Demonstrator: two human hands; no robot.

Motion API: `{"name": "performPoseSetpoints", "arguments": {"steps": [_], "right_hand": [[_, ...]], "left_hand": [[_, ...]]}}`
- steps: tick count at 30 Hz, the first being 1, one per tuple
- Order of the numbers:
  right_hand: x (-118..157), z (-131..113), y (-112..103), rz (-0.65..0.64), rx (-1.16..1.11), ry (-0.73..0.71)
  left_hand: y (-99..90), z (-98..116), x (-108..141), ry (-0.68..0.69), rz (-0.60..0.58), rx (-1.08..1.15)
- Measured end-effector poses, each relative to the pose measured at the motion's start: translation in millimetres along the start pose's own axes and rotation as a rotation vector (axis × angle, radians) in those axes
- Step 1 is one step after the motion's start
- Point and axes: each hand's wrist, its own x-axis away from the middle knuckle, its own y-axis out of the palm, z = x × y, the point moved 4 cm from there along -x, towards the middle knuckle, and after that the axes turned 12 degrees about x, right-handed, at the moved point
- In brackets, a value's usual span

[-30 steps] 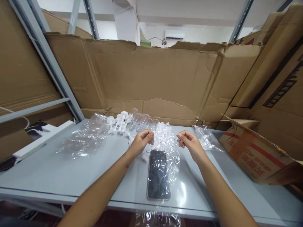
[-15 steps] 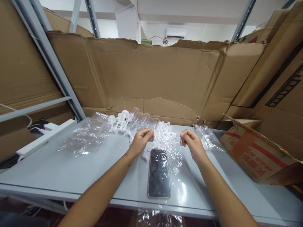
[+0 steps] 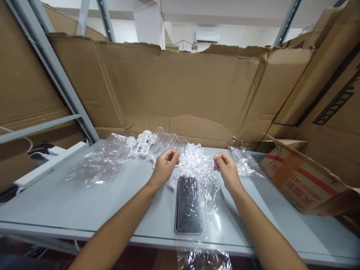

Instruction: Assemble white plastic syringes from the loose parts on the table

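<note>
On grey table (image 3: 70,202), cardboard-walled (image 3: 182,90)

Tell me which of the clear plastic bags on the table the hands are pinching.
The middle bag, the one draped over the phone. The left hand and right hand pinch its far edge; the bags at left and right lie untouched.

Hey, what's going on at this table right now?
A person is working at a grey table walled in by cardboard. Both the left hand and the right hand pinch the edges of a clear plastic bag holding small white plastic parts. The bag drapes over a phone lying face up. More clear tubes and an empty bag sit to the left.
</note>
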Motion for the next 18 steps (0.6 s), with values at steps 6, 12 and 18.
{"name": "performPoseSetpoints", "arguments": {"steps": [6,12,18], "right_hand": [[2.7,-0.7,9.6,-0.330,-0.085,0.153],[7.6,-4.4,14.6,-0.444,-0.008,0.126],[5.4,-0.3,12.6,-0.362,-0.001,0.112]], "left_hand": [[-9.3,-5.0,-5.3,0.017,0.092,0.097],[-11.3,-5.4,-7.2,-0.036,0.072,0.192],[-7.6,-12.4,-9.7,-0.158,-0.007,0.153]]}}
